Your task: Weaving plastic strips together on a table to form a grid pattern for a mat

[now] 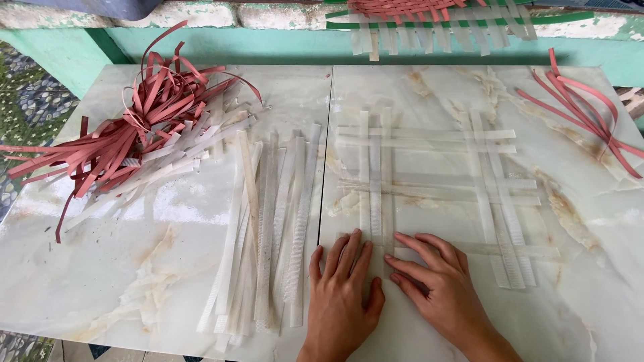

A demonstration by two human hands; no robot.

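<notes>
A loose lattice of translucent white plastic strips (439,191) lies flat on the marble-patterned board (577,281), vertical strips crossing horizontal ones. My left hand (343,291) rests palm down on the near ends of the left group of vertical strips. My right hand (436,281) lies beside it, fingers spread and pointing left, pressing on the lowest horizontal strip where it meets those verticals. Neither hand grips anything; both lie flat on the strips.
A loose bundle of white strips (265,228) lies left of my hands. A tangled pile of red and white strips (144,127) sits at the far left. More red strips (583,114) lie at the far right. A partly woven red, white and green piece (429,20) rests on the far ledge.
</notes>
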